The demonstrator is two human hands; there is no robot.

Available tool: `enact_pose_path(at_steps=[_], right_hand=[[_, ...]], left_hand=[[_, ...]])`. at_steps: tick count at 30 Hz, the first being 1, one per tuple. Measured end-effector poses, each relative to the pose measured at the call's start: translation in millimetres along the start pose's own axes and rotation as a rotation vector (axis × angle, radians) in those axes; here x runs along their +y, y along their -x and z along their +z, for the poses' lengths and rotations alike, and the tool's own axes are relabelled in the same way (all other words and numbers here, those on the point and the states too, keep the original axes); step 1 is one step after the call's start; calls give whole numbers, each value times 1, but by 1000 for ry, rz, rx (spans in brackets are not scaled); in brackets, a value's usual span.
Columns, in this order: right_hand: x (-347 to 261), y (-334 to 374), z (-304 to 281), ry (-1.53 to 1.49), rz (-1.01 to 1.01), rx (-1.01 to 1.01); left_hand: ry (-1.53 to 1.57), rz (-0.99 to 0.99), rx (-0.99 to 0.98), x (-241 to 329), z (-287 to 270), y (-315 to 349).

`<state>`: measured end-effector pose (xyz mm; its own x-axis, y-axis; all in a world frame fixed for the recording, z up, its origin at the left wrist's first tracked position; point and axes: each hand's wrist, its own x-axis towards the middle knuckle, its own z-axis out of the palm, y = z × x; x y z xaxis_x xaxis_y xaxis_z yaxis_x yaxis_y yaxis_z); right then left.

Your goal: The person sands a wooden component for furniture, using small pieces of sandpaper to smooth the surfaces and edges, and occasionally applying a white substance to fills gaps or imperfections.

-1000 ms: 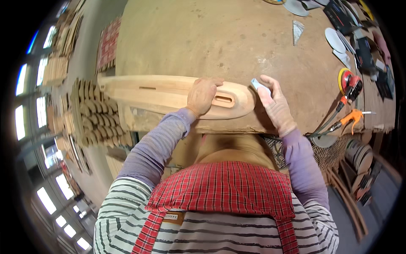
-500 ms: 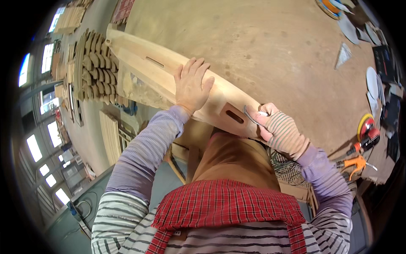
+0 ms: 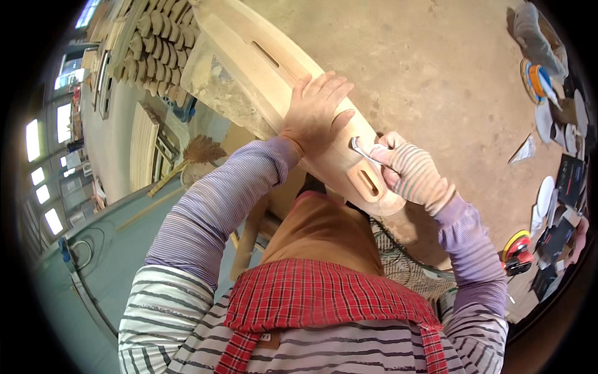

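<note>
A long pale wooden board (image 3: pixel 283 84), with a rounded near end and slots cut through it, lies slantwise across the worktable. Bare and flat, my left hand (image 3: pixel 316 112) rests on its middle, fingers spread. My right hand (image 3: pixel 411 167), in a striped fingerless glove, pinches a folded piece of sandpaper (image 3: pixel 359 148) against the board beside the near slot (image 3: pixel 369 182). Part of the sandpaper is hidden under the fingers.
The brown worktable (image 3: pixel 423 56) extends beyond the board. Discs and scraps lie along its right side, with a red and yellow sander (image 3: pixel 517 252) and an orange-rimmed roll (image 3: pixel 537 81). Curved wooden pieces (image 3: pixel 163 40) are stacked far left; a brush (image 3: pixel 202 149) is below them.
The view has shifted and turned, and the board now points more steeply away. The sandpaper in my right hand has moved from the near side of the slot to its far side.
</note>
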<state>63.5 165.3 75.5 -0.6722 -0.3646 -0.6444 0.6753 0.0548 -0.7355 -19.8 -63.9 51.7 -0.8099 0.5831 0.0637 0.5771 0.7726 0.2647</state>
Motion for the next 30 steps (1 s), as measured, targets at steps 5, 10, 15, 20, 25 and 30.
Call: enact_pose_path(at_steps=[5,10,15,20,25,30], right_hand=[[8,19,-2,-156,217,8],[-29,-24,2,591,-192,7],[-40,-14,-1,448,208,-40],[-34,-50,1,737,-270,29],[-35,-24,-10,483,362,-102],[-54,-43,8,1028,-150,-95]], left_hand=[[22,-26,-6,-6,1,5],[71,-12,37,-1,-3,0],[142,-33,63,-7,-1,5],[162,7,93,-8,-2,3],[154,-34,75,-12,2,9],[156,-36,57,-6,-4,6]])
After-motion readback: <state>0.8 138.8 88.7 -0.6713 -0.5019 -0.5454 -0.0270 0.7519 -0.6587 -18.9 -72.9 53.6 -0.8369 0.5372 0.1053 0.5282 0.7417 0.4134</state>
